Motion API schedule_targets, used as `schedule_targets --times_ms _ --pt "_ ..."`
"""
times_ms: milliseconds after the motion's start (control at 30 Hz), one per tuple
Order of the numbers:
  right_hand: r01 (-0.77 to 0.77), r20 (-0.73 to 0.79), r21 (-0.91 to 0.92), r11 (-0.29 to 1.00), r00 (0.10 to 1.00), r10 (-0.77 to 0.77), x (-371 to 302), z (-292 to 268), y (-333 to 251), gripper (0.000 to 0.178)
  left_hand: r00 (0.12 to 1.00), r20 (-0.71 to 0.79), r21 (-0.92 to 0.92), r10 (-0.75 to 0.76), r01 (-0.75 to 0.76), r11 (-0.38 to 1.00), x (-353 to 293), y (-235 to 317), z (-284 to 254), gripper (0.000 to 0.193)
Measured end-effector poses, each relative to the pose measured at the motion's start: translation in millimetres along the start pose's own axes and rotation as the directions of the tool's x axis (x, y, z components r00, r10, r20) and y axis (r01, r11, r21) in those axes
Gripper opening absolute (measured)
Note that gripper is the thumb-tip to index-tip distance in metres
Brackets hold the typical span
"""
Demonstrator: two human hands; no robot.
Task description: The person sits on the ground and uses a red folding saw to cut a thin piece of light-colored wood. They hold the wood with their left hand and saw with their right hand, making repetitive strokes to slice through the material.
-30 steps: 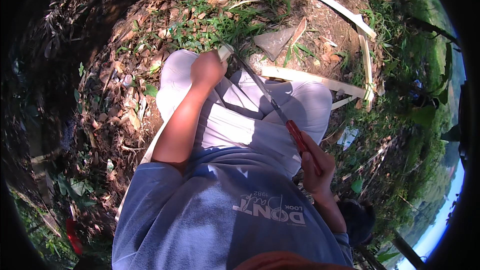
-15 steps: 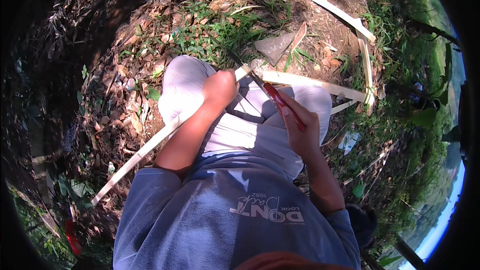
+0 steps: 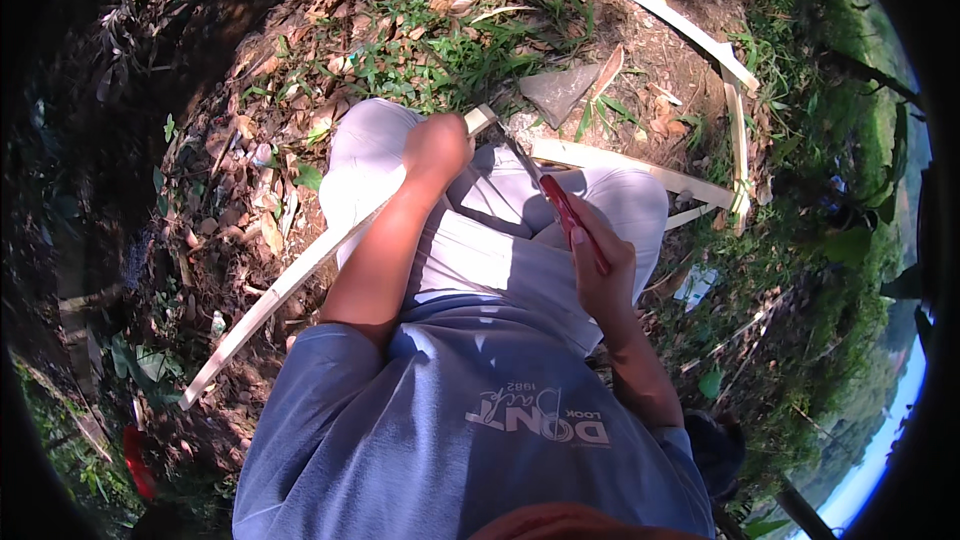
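Note:
My left hand [image 3: 437,152] is wrapped round a long pale wooden strip [image 3: 290,285] close to its far end, above my left knee. The rest of the strip slants back under my left forearm toward the ground at the lower left. In my right hand [image 3: 606,275] is a red-handled tool with a long narrow blade [image 3: 556,202], held over my lap. Its blade points up and left, the tip just beside the squared end of the strip. Whether the tip touches the wood I cannot tell.
More pale wooden strips lie ahead and to the right: a long strip [image 3: 640,0], a shorter strip [image 3: 737,130] and a strip [image 3: 640,165] by my right knee. A flat grey stone [image 3: 560,92] rests among leaves. A red object [image 3: 138,460] is at the lower left.
The blade lay across the strip's end and reached past it; now it is drawn back toward me, its tip beside the end. The strip's held end has shifted slightly away from me.

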State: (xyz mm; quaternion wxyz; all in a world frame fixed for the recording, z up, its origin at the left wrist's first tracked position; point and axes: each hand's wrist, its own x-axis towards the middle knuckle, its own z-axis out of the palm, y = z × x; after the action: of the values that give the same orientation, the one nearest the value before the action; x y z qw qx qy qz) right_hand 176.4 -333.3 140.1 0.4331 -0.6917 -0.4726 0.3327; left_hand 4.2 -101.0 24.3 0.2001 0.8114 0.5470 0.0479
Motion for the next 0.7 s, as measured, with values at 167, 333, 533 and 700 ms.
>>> schedule_targets --times_ms 167,333,533,700 --pt "0.048 0.024 -0.111 0.993 0.999 -0.046 -76 -48 -12 0.041 0.995 0.023 -0.020 -0.094 0.095 0.995 9 -14 0 0.028" --pt "-0.038 0.008 -0.189 0.981 0.999 0.040 -86 -72 -29 0.041 0.988 0.118 -0.074 -0.100 0.109 0.991 3 -8 -13 0.030" --pt "0.098 -0.167 0.074 0.992 0.982 -0.085 -62 -64 -37 0.041 0.999 0.025 0.037 -0.047 0.046 0.998 -5 3 -13 0.031" --pt "0.095 -0.188 0.286 0.954 0.981 -0.042 18 -2 -13 0.043 1.000 -0.018 0.048 0.005 -0.004 0.999 -15 4 -5 0.028"
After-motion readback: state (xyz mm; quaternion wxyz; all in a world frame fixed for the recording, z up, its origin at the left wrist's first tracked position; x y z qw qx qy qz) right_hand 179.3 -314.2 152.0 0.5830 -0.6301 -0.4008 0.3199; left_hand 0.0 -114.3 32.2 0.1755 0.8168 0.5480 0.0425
